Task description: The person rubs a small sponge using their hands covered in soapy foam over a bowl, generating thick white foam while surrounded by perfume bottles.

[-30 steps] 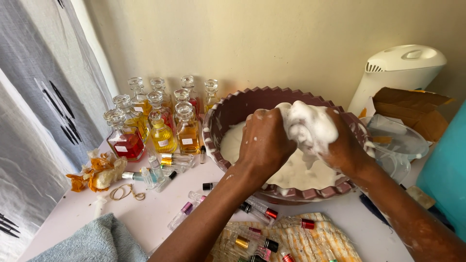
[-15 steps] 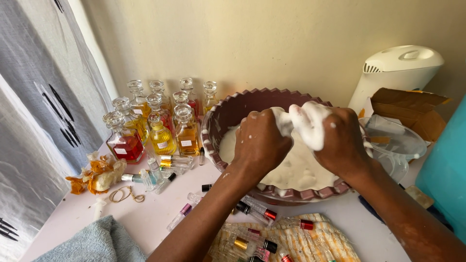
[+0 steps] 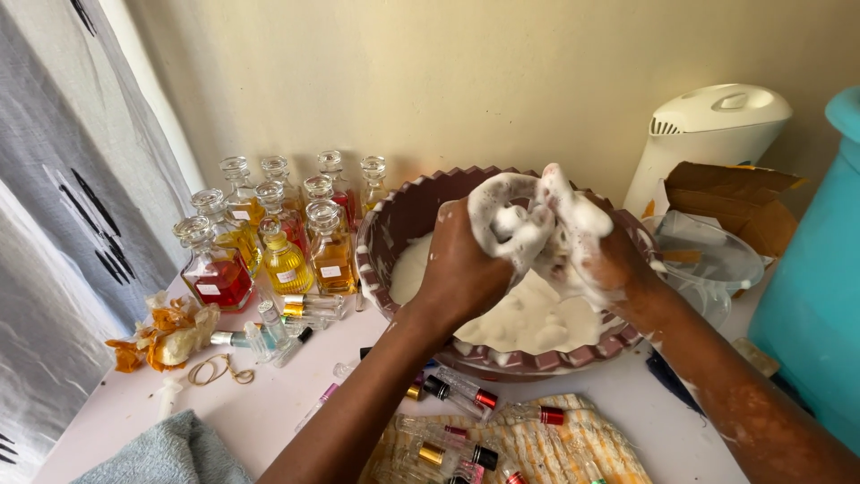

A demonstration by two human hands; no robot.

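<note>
- The left hand (image 3: 466,269) and the right hand (image 3: 618,264) are both clenched around a white soapy cloth (image 3: 528,220), which they hold above the scalloped brown basin (image 3: 403,220). The fingers are mostly buried in the foam, so the exact grip of each finger I cannot tell.
- The cloth looks soft and limp, without any stiffness; it bunches into a lump between the two hands. Soaked with water, it is probably heavier than when dry, and the foam very likely makes it slippery.
- I judge that a full-hand squeeze on the thick middle of the bundle is safer than a pinch at an edge, because a wet edge can slide out.
- Inside the basin lies white suds (image 3: 528,323), thick and bubbly. The basin seems to be of rigid plastic with a ribbed, wavy rim.
- To the left of the basin, on the pale worktop (image 3: 269,412), stands a group of glass bottles (image 3: 278,233) with round stoppers, holding yellow, amber and red liquid. They are hard, smooth and fragile, and the nearest ones stand just beside the basin wall.
- Small slim vials (image 3: 466,390) with red, black and gold caps lie near the front, some on a striped woven mat (image 3: 537,453).
- A grey-blue towel (image 3: 170,453) lies at the front left corner; it looks fluffy.
- Behind the basin, to the right, are a white appliance (image 3: 708,134), a cardboard box (image 3: 735,197) and a turquoise container (image 3: 820,287).
</note>
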